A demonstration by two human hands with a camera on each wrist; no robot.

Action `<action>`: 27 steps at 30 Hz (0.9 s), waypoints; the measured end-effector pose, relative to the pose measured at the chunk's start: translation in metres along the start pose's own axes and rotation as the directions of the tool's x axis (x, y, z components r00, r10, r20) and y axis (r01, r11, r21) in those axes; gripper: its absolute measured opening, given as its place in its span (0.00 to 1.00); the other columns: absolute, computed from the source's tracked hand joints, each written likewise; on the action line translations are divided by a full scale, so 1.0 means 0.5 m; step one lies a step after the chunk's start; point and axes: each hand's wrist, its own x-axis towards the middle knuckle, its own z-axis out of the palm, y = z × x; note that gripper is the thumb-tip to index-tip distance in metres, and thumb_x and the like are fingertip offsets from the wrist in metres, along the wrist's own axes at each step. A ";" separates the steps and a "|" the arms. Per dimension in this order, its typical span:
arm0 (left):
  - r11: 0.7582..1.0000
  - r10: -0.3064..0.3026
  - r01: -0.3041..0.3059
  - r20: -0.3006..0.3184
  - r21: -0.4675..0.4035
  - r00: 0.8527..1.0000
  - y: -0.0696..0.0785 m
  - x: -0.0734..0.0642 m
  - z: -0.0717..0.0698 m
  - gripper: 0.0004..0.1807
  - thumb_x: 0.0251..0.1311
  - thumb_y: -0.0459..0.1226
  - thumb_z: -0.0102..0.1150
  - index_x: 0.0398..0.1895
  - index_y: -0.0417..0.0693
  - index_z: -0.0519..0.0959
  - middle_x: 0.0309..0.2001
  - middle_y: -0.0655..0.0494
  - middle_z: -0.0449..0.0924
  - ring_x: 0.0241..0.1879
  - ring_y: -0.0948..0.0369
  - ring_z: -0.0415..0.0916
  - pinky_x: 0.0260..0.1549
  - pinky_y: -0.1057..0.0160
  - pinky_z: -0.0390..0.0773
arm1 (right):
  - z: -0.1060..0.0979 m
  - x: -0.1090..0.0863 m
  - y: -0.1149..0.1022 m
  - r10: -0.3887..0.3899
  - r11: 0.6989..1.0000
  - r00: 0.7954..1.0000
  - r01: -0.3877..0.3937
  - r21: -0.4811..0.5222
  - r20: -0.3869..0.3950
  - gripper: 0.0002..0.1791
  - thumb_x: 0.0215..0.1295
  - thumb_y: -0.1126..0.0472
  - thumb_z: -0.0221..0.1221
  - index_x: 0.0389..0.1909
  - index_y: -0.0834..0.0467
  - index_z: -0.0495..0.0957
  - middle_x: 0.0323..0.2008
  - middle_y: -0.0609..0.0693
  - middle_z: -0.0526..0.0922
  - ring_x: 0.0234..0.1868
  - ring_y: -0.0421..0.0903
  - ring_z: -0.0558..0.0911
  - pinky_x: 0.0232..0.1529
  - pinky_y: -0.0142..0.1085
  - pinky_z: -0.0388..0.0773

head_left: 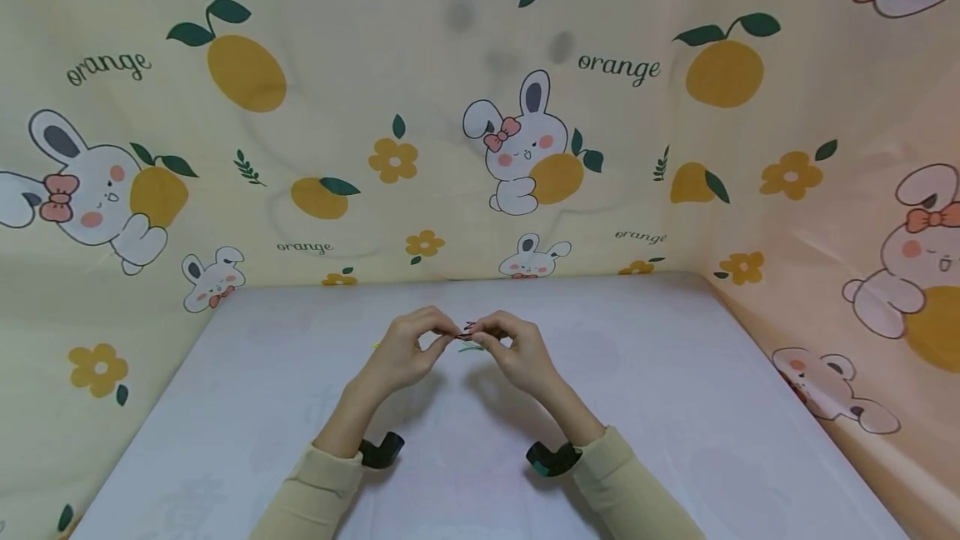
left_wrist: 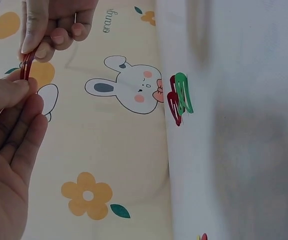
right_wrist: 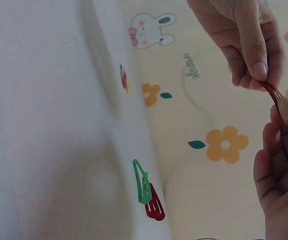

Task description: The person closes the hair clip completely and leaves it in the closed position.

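Observation:
Both hands meet over the far middle of the table, pinching a dark red snap hair clip (left_wrist: 27,66) between thumbs and fingers. The left hand (head_left: 408,348) grips one end and the right hand (head_left: 517,350) the other. In the right wrist view, narrow slits show along the clip (right_wrist: 272,94), and fingertips cover both its ends. Beyond the hands, a green hair clip (left_wrist: 184,92) lies on the table, overlapping dark red hair clips (left_wrist: 173,107).
Off to the left on the table lie a small red clip (right_wrist: 124,80) and a yellow one (right_wrist: 129,90). A white cloth covers the table (head_left: 465,473). A printed curtain (head_left: 420,48) rises behind it and along the sides. Dark cameras sit on both wrists.

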 end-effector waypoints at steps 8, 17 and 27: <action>1.000 0.003 -0.003 -0.005 -0.019 1.000 -0.007 0.001 0.004 0.13 0.60 0.19 0.66 0.40 0.44 0.86 0.40 0.57 0.85 0.42 0.54 0.83 0.45 0.60 0.84 | 0.005 -0.003 0.025 0.090 0.995 0.995 -0.088 0.047 -0.041 0.03 0.70 0.66 0.65 0.41 0.58 0.86 0.40 0.52 0.89 0.38 0.56 0.86 0.44 0.34 0.80; 1.000 0.007 -0.007 -0.008 -0.007 1.000 -0.002 0.003 0.003 0.12 0.60 0.21 0.67 0.42 0.44 0.86 0.40 0.57 0.85 0.43 0.57 0.82 0.45 0.59 0.83 | 0.011 -0.001 0.017 0.231 0.968 0.971 -0.224 0.112 -0.057 0.05 0.70 0.62 0.67 0.41 0.60 0.87 0.40 0.53 0.89 0.39 0.47 0.85 0.44 0.34 0.80; 1.000 0.014 -0.014 -0.003 0.019 1.000 -0.004 0.002 0.003 0.11 0.59 0.23 0.70 0.42 0.43 0.85 0.40 0.56 0.84 0.43 0.60 0.81 0.44 0.54 0.84 | 0.022 -0.005 0.014 0.333 0.918 0.941 -0.310 0.248 -0.056 0.06 0.71 0.65 0.66 0.44 0.64 0.85 0.37 0.55 0.87 0.37 0.46 0.83 0.39 0.30 0.80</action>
